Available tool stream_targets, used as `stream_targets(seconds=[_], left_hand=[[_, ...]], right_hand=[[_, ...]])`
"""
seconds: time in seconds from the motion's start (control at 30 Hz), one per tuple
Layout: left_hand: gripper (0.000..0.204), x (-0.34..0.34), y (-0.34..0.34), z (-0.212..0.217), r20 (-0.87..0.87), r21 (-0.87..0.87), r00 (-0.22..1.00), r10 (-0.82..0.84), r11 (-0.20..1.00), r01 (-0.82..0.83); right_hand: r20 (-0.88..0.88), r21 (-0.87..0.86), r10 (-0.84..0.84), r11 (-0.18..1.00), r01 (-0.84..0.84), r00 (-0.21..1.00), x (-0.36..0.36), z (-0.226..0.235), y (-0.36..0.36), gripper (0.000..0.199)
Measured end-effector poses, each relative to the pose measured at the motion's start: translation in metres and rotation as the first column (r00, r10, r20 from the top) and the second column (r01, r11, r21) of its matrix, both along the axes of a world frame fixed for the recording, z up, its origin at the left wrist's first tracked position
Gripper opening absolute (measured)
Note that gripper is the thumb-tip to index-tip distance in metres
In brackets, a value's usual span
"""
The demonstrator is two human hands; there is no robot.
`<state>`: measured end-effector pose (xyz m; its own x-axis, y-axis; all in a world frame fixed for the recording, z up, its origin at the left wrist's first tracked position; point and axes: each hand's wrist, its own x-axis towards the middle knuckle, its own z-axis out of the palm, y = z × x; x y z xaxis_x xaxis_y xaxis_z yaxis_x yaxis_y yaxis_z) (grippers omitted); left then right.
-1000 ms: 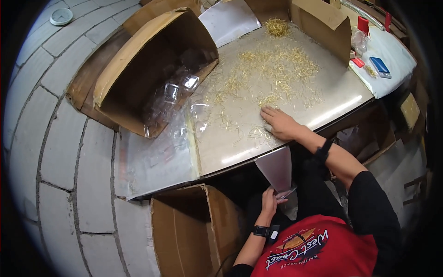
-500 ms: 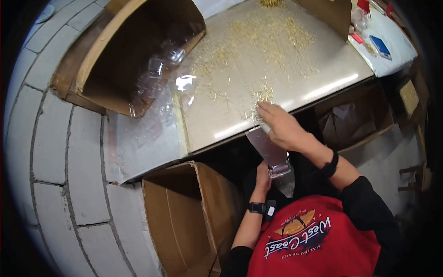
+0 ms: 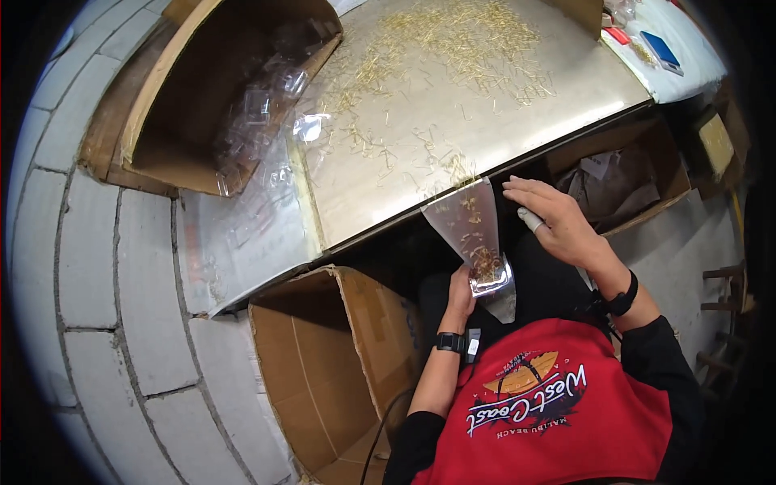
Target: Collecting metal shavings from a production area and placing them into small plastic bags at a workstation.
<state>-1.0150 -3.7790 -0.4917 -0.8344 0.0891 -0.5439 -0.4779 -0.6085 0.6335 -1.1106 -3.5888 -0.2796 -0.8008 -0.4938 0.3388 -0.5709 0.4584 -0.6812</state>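
My left hand (image 3: 461, 293) is closed on a small clear plastic box (image 3: 491, 284) at the lower end of a chute (image 3: 455, 217). The chute slopes down from the table's front edge. Small gold-coloured bent wire pieces lie along it, and more are gathered at the box. Part of my left hand's fingers is hidden behind the box. To the right of the chute, my right hand (image 3: 558, 218) hangs in the air with its fingers stretched out and nothing in it. A pale cover wraps one of its digits. More gold wire pieces (image 3: 453, 48) lie scattered across the table (image 3: 380, 190).
A cardboard box (image 3: 190, 105) with clear plastic boxes (image 3: 259, 109) spilling out lies at the left. Another open cardboard box (image 3: 315, 388) stands below the table. At the far right, a blue-topped device (image 3: 661, 52) rests on white sheeting. A carton (image 3: 622, 178) sits under the table.
My right hand has left the table's edge and moved right, away from the chute. Gold wire pieces now lie on the chute and at the box. The left hand keeps its hold.
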Motion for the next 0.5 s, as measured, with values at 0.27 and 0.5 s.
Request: stream_targets(seconds=[0.27,0.5], left_hand=[[0.043,-0.002,0.002,0.047,-0.108,0.024,0.986,-0.125,0.991,0.128],[0.041,0.008,0.004,0.026,-0.059,-0.007,0.998,-0.001,1.0,0.0]], right_hand=[[-0.036,-0.005,0.092,0.996,-0.092,0.995,0.007,-0.01,-0.002,0.041],[0.165,-0.073,0.197,0.98,-0.187,0.966,0.035,-0.083,-0.014,0.039]])
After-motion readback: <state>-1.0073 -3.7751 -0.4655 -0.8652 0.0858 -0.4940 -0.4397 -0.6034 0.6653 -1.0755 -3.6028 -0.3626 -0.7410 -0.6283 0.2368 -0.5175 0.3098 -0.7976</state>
